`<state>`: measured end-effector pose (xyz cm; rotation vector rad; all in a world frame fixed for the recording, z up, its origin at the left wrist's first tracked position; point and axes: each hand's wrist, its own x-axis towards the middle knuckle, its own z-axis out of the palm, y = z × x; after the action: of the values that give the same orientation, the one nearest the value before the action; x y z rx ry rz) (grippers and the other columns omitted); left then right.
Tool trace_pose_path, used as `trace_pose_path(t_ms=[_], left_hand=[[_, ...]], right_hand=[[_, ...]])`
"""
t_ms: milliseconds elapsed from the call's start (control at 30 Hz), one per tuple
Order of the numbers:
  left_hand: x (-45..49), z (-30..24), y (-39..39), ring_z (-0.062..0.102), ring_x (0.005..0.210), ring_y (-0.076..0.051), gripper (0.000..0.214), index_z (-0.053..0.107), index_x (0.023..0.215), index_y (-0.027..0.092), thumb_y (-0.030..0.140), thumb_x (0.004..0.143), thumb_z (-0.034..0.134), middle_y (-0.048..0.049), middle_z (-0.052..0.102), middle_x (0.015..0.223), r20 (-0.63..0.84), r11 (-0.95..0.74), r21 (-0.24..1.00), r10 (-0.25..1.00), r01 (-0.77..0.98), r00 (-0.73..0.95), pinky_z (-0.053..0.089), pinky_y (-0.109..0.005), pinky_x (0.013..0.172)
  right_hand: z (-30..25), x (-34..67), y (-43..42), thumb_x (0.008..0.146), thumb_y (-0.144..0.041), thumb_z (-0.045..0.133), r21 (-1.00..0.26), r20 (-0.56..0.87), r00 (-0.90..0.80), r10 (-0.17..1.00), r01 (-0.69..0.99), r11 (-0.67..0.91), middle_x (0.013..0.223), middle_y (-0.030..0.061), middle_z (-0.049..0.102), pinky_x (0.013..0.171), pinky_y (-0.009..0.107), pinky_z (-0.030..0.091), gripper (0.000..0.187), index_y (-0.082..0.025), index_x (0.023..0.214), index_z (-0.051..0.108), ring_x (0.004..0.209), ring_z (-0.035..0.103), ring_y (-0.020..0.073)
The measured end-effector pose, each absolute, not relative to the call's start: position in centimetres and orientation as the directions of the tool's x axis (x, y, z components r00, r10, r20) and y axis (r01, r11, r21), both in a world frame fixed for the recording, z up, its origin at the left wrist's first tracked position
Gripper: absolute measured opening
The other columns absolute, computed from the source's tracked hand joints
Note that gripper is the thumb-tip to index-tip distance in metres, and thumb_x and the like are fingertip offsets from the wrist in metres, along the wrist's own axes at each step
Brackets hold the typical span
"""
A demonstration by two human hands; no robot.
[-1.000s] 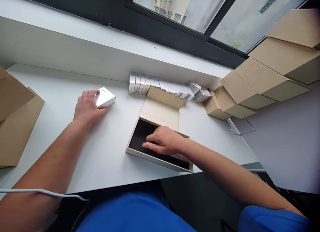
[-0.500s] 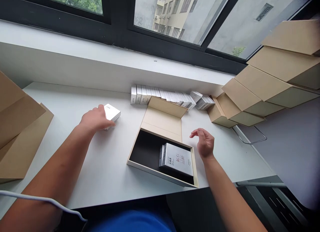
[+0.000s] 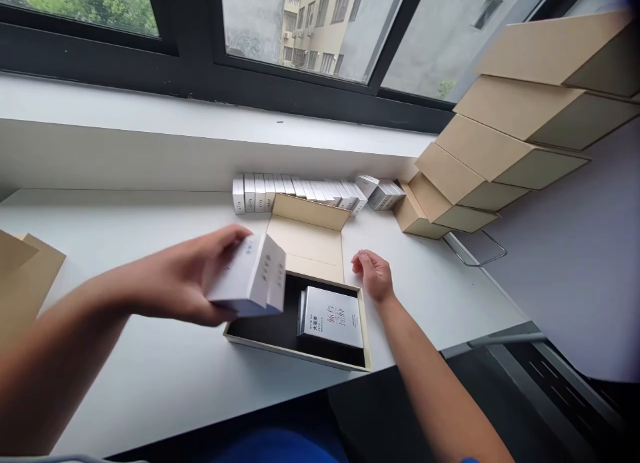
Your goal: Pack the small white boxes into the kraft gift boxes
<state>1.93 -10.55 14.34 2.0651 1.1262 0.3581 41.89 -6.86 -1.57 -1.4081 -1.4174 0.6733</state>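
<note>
My left hand grips two small white tea boxes side by side, tilted, over the left part of an open beige carton. The carton has a black inside, and its lid is folded back toward the window. In its right part lie silver-white boxes with printed characters, stacked flat. Just beyond the carton's right rim, my right hand rests with its fingers curled and nothing showing in them.
A row of small white boxes stands along the wall, with more grey-white boxes to its right. Beige cartons are stacked on the right. Another beige carton is at the left edge. A wire loop sticks out at the table's right edge.
My left hand has lifted the white boxes off the table and brought them right, over the carton. My right hand stays by the carton, its fingers curled more. The view has shifted.
</note>
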Motion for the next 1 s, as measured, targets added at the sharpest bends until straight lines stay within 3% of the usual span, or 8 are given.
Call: trace_pose_path(t_ms=[100,200,333,467,567,667,867,1000], left_hand=[[5.7,14.2,-10.6,0.065,0.102,-0.028,0.068,0.052,0.124,0.034,0.036,0.062,0.078,-0.0034,0.066,0.114,-0.248,-0.407,0.663,0.672,0.628,0.697,0.056,-0.035,0.080],[7.8,12.9,-9.9,0.063,0.092,-0.027,0.053,0.052,0.106,0.028,0.026,0.056,0.073,-0.0047,0.065,0.103,-0.384,-0.479,0.490,0.632,0.728,0.674,0.052,-0.036,0.068],[8.9,10.9,-9.2,0.062,0.098,-0.030,0.039,0.048,0.088,0.024,0.016,0.054,0.067,-0.0083,0.067,0.102,-0.365,-0.652,0.293,0.600,0.699,0.712,0.050,-0.045,0.093],[9.1,9.9,-9.7,0.063,0.104,-0.033,0.042,0.057,0.097,0.020,0.012,0.057,0.068,-0.0135,0.068,0.109,-0.364,-0.678,0.216,0.611,0.702,0.703,0.049,-0.047,0.099],[8.4,10.2,-10.0,0.055,0.128,-0.036,0.068,0.056,0.129,0.016,0.014,0.063,0.070,-0.0159,0.063,0.133,-0.330,-0.663,0.297,0.604,0.687,0.726,0.045,-0.048,0.110],[6.5,11.0,-10.2,0.046,0.141,-0.033,0.090,0.038,0.151,0.028,0.027,0.070,0.077,-0.0097,0.051,0.152,-0.298,-0.532,0.504,0.633,0.681,0.715,0.045,-0.045,0.114],[0.0,7.2,-11.2,0.036,0.150,-0.041,0.075,0.041,0.146,0.036,0.061,0.082,0.071,-0.0073,0.039,0.162,0.034,-0.257,0.763,0.932,0.593,0.360,0.036,-0.059,0.120],[-3.6,1.5,-12.8,0.029,0.155,-0.038,0.087,0.027,0.152,0.032,0.063,0.082,0.071,-0.0155,0.036,0.164,-0.079,-0.091,0.903,0.925,0.420,0.371,0.027,-0.062,0.124]], right_hand=[[-1.8,42.1,-6.6,0.093,-0.056,0.052,-0.905,0.247,0.192,0.950,0.395,0.156,0.071,-0.0001,0.055,0.071,0.032,0.046,0.040,-0.021,0.077,0.060,0.072,0.053,0.0172],[-1.9,42.4,-6.5,0.092,-0.054,0.055,-0.907,0.234,0.221,0.947,0.401,0.131,0.081,0.0008,0.058,0.076,0.032,0.047,0.035,-0.021,0.085,0.060,0.079,0.054,0.0171],[-2.0,42.5,-6.6,0.092,-0.053,0.057,-0.902,0.193,0.202,0.960,0.421,0.093,0.082,0.0002,0.058,0.076,0.031,0.047,0.032,-0.021,0.086,0.059,0.076,0.052,0.0160],[-2.5,42.4,-6.0,0.088,-0.056,0.062,-0.897,0.163,0.221,0.961,0.438,0.051,0.105,0.0058,0.066,0.084,0.036,0.050,0.038,-0.022,0.106,0.062,0.090,0.058,0.0199],[-2.7,42.1,-4.1,0.079,-0.057,0.071,-0.899,0.158,0.274,0.948,0.437,0.023,0.132,0.0103,0.063,0.098,0.043,0.050,0.060,-0.026,0.127,0.057,0.114,0.059,0.0260],[-2.6,41.7,-1.4,0.069,-0.053,0.080,-0.901,0.156,0.314,0.936,0.433,0.004,0.136,0.0109,0.064,0.102,0.045,0.050,0.068,-0.027,0.127,0.058,0.122,0.060,0.0290],[-1.2,40.4,1.9,0.064,-0.049,0.078,-0.909,0.244,0.391,0.887,0.412,0.068,0.083,0.0080,0.073,0.075,0.043,0.058,0.035,-0.021,0.078,0.063,0.074,0.067,0.0244],[3.4,39.1,-1.0,0.069,-0.061,0.074,-0.882,0.417,0.414,0.809,0.398,0.251,0.085,0.0080,0.073,0.067,0.039,0.058,0.041,-0.022,0.076,0.061,0.070,0.066,0.0221]])
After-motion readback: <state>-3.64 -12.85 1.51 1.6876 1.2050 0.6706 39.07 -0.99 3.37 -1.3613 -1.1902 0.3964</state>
